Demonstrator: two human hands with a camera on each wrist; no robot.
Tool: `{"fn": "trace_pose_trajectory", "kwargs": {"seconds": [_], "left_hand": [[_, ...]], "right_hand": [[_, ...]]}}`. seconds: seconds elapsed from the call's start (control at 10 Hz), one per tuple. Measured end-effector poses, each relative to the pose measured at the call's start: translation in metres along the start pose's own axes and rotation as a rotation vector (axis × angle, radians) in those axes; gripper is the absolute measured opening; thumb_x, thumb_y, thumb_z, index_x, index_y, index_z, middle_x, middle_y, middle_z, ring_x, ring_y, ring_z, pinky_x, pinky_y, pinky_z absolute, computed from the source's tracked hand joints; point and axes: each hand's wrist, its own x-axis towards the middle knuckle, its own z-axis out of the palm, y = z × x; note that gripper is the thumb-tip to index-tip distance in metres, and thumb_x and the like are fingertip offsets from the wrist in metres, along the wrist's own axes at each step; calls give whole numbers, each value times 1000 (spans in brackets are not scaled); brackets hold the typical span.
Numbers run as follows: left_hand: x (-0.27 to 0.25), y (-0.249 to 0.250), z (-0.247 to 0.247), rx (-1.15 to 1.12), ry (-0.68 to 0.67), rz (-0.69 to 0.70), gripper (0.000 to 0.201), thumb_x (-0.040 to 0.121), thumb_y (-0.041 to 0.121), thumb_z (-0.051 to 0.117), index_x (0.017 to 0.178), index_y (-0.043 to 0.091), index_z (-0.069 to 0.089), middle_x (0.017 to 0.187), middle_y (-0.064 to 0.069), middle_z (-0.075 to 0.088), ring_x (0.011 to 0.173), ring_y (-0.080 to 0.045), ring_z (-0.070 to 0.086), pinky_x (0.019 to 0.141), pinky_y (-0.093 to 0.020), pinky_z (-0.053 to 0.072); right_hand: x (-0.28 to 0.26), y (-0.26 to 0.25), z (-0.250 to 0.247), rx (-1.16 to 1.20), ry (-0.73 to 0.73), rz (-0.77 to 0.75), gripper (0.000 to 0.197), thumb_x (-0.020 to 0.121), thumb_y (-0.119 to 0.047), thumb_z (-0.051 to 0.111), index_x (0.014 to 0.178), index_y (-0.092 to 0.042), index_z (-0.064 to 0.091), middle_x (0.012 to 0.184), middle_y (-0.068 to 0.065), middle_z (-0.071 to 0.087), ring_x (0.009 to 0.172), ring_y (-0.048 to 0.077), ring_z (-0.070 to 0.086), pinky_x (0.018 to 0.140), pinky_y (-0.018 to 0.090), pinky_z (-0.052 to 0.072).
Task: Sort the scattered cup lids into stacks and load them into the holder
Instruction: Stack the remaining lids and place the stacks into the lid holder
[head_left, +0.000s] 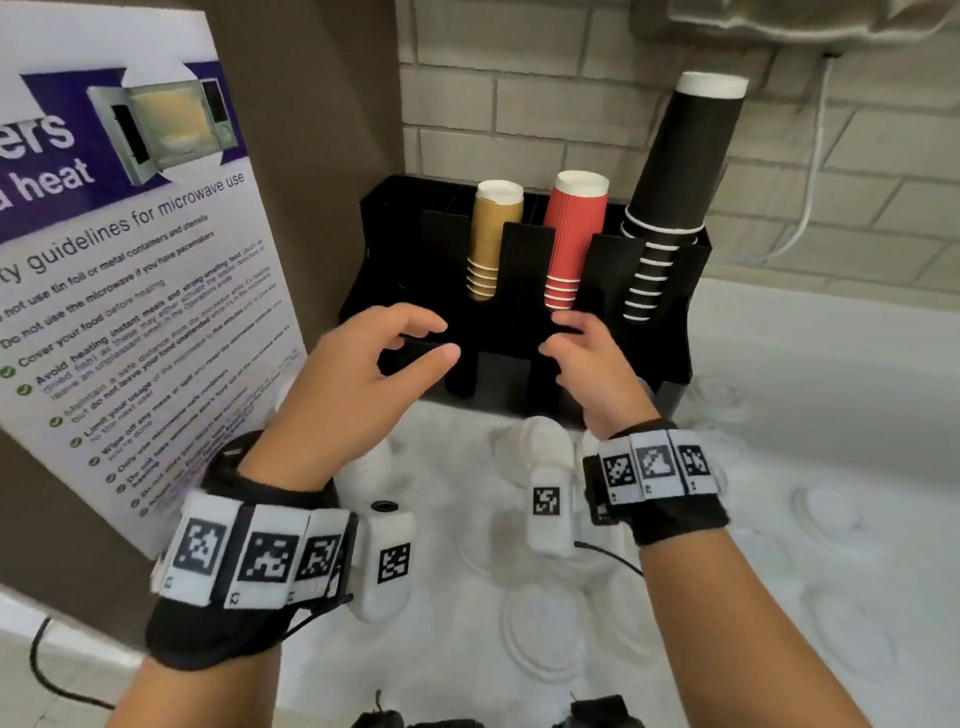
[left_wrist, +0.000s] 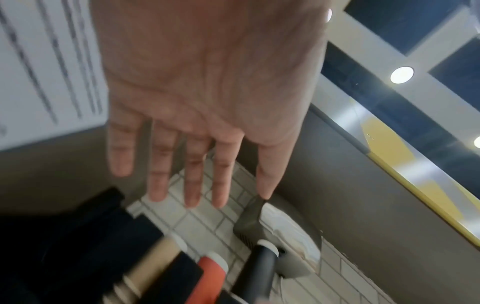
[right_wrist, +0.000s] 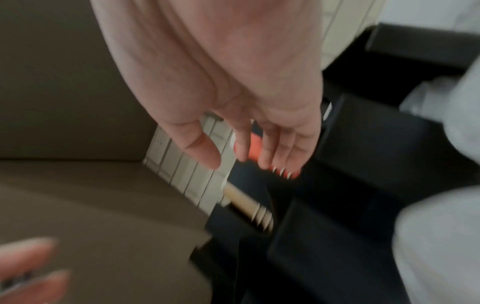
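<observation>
Here, red cups (head_left: 571, 244) stand just beyond the right hand (head_left: 589, 364).

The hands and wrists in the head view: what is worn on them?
The left hand and the right hand are bare: no gloves, no sleeves. Each wrist wears a black fabric band ringed with white blocks bearing black square code markers. A white camera pod with one more marker sits beside each band, with a thin black cable.

The poster (head_left: 130, 270) reads "guidelines for microwave use".
</observation>
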Motion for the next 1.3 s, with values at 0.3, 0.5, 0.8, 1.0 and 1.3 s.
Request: {"fn": "trace_pose_trajectory", "kwargs": {"seconds": [0.3, 0.5, 0.8, 1.0, 1.3], "left_hand": [[12, -12, 46, -228, -155, -13, 18, 88, 30, 67, 105, 32, 67, 109, 15, 66, 103, -5, 61, 90, -25, 47], [13, -21, 48, -296, -165, -20, 17, 87, 29, 68, 102, 35, 67, 106, 16, 66, 98, -4, 63, 87, -22, 48], [11, -29, 43, -344, -148, -30, 18, 88, 26, 68, 106, 31, 68, 107, 14, 67, 97, -7, 64, 87, -22, 49], [10, -27, 50, -356, -174, -29, 18, 87, 26, 68, 104, 32, 67, 108, 14, 67, 97, -5, 63, 85, -16, 49], [7, -26, 62, -375, -209, -51, 18, 88, 26, 67, 105, 33, 66, 110, 14, 65, 96, 0, 61, 76, -10, 45]], "right_hand": [[108, 10, -87, -546, -13, 253, 37, 92, -6, 53, 128, 1, 53, 105, 11, 55, 101, 20, 45, 76, 25, 49], [113, 19, -60, -1269, -360, 294, 42, 101, -27, 44, 135, -3, 49, 140, 13, 49, 125, 26, 50, 103, 37, 39], [104, 3, -46, -1286, -753, 238, 58, 95, -37, 52, 134, 5, 46, 139, 27, 46, 126, 33, 51, 82, 40, 51], [110, 23, -59, -1532, -386, 132, 42, 97, -21, 51, 134, -1, 50, 140, 21, 47, 130, 36, 44, 106, 44, 36], [98, 0, -69, -1367, -247, 130, 71, 91, -35, 59, 145, -3, 29, 149, 21, 34, 136, 37, 33, 110, 42, 27]]}}
